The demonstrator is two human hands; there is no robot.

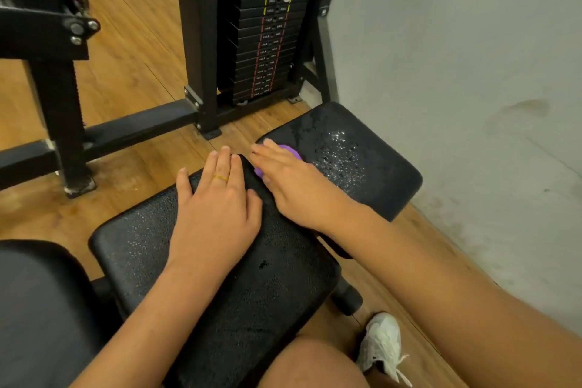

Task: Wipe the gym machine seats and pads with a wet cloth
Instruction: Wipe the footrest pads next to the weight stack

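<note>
Two black padded seats lie side by side below me. My left hand (217,198) rests flat with straight fingers on the far end of the near pad (245,299), a gold ring on one finger. My right hand (293,179) presses a purple cloth (291,151) with straight fingers onto the near-left corner of the far pad (378,161). Most of the cloth is hidden under the palm. Water droplets glisten on the far pad to the right of the cloth, and fine droplets speckle the near pad.
A black weight stack (267,25) in its frame stands ahead on the wooden floor (132,41). Black frame bars (63,123) run at the left. A grey wall (472,72) closes the right side. My knee and a white shoe (381,346) sit below.
</note>
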